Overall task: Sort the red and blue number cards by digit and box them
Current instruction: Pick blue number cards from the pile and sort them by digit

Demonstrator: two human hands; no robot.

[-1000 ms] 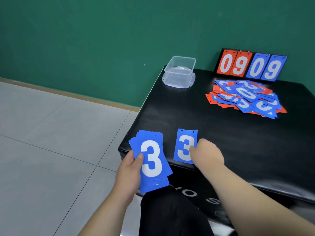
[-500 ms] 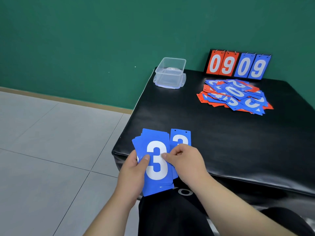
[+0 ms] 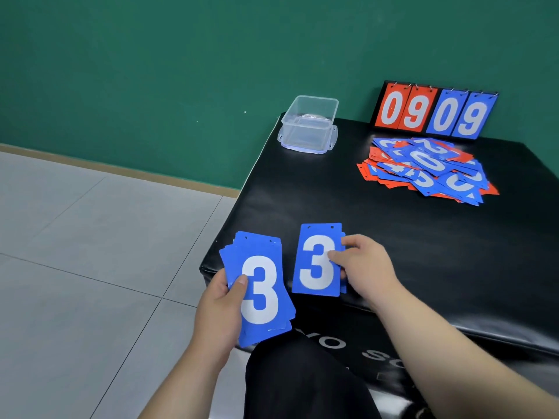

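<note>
At pad edge [image 3: 484,325] — blue cards [image 3: 316,285]

Both forearms are bare and are extended forward from the lower edge of the view. The left forearm [image 3: 181,373] is angled up from the lower left. The left hand [image 3: 222,300] is wrapped round the left edge of a fanned stack of blue cards [image 3: 263,297], with the thumb [image 3: 242,281] laid on the top face. The right forearm [image 3: 453,352] is stretched in from the lower right, its wrist bent slightly inward. The right hand [image 3: 366,267] is turned back-up, and a blue 3 card [image 3: 316,267] is pinched at its right edge between thumb and curled fingers. The hands are set side by side, apart, the right slightly farther forward.
</note>
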